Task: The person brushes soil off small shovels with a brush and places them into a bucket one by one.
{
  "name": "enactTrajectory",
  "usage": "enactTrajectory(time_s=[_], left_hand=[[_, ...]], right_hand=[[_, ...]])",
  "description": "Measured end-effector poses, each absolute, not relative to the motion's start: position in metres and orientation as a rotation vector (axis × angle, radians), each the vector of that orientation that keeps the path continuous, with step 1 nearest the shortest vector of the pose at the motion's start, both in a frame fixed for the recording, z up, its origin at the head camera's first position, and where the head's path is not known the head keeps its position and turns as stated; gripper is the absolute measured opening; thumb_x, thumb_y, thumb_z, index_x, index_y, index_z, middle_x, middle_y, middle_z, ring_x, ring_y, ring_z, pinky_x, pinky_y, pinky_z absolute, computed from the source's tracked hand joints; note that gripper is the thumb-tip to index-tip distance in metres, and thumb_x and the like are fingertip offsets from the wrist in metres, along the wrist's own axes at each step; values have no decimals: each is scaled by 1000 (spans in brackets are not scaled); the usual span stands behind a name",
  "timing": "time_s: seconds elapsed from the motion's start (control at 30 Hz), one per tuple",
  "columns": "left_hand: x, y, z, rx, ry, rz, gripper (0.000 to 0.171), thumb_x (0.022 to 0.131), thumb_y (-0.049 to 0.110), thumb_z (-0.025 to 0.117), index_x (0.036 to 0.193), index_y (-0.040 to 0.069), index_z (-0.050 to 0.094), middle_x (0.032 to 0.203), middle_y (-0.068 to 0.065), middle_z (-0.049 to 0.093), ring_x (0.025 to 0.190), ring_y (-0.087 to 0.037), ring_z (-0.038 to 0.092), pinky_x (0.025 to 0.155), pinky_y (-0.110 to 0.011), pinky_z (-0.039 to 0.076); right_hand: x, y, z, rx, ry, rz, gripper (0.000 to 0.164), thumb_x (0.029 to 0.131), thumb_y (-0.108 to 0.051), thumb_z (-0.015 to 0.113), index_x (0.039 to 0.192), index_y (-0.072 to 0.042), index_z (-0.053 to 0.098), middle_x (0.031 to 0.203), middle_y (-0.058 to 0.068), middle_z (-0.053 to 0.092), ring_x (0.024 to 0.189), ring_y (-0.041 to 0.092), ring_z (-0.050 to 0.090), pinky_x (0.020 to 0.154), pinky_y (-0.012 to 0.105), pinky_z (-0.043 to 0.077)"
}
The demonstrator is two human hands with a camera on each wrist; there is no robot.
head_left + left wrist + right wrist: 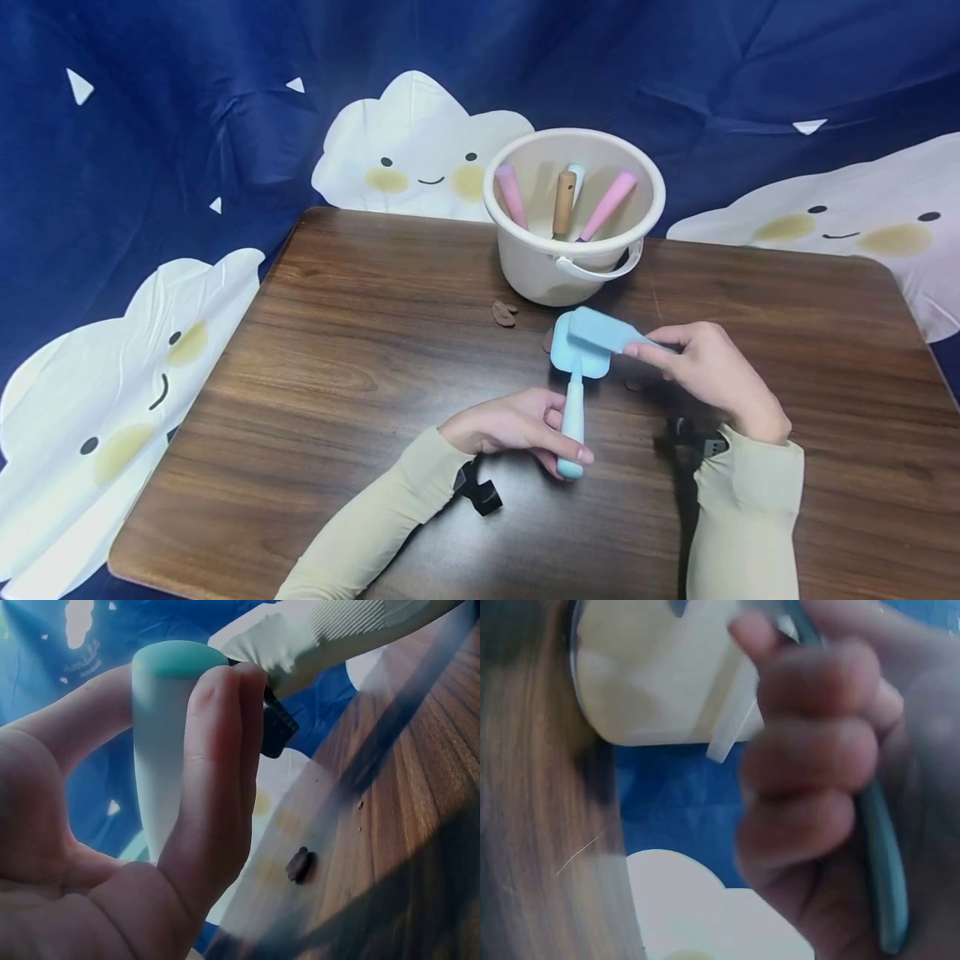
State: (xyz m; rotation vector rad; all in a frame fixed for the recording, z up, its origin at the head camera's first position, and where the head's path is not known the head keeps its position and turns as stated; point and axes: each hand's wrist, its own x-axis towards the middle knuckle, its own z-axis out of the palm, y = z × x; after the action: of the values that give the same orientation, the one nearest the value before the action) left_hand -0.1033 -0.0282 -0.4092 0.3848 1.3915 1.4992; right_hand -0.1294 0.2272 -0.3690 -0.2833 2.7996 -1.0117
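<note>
My left hand [525, 425] grips the pale mint handle [573, 412] of a small spatula with a light-blue, rounded-square blade [592, 363]. In the left wrist view, the fingers and thumb wrap round that handle [157, 757] near its turquoise end. A flat blue scraper [603, 330] is pinched in my right hand [708, 367]. Its blade overlaps the spatula's blade in the head view; whether they touch, I cannot tell. The right wrist view shows curled fingers around the scraper's slim handle [886, 877].
Behind the tools stands a cream bucket [551, 275] holding several pink, wooden and pale handles, its white carrying handle [600, 272] hanging in front. Brown flat scraps [504, 314] lie before it on the wooden table [360, 333]. A blue cloud-patterned cloth [225, 50] surrounds the table.
</note>
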Motion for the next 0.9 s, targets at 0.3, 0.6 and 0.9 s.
enactTrajectory(time_s=[0.3, 0.6, 0.9], left_hand=[[-103, -30, -407, 415, 1420, 1478, 31, 85, -1, 69, 109, -9, 50, 75, 0, 69, 66, -11, 67, 62, -26, 58], [-103, -31, -407, 444, 1427, 1421, 38, 86, 0, 69, 114, -15, 48, 76, 0, 69, 65, -10, 66, 61, -23, 57], [-102, -29, -409, 428, 1407, 1388, 35, 85, -1, 69, 111, -13, 49, 76, -1, 69, 67, -11, 68, 62, -25, 59]], right_hand=[[-129, 218, -367, -289, 2620, -939, 33, 85, -50, 68, 89, -18, 77, 55, -4, 51, 48, 10, 47, 48, 26, 40], [-135, 224, -377, -276, 2831, -909, 35, 85, -48, 70, 92, -16, 78, 58, -3, 59, 59, 9, 51, 53, 25, 41], [-133, 239, -377, -153, 2950, -909, 49, 87, -52, 65, 100, -6, 76, 65, 6, 66, 64, 16, 53, 55, 24, 41]])
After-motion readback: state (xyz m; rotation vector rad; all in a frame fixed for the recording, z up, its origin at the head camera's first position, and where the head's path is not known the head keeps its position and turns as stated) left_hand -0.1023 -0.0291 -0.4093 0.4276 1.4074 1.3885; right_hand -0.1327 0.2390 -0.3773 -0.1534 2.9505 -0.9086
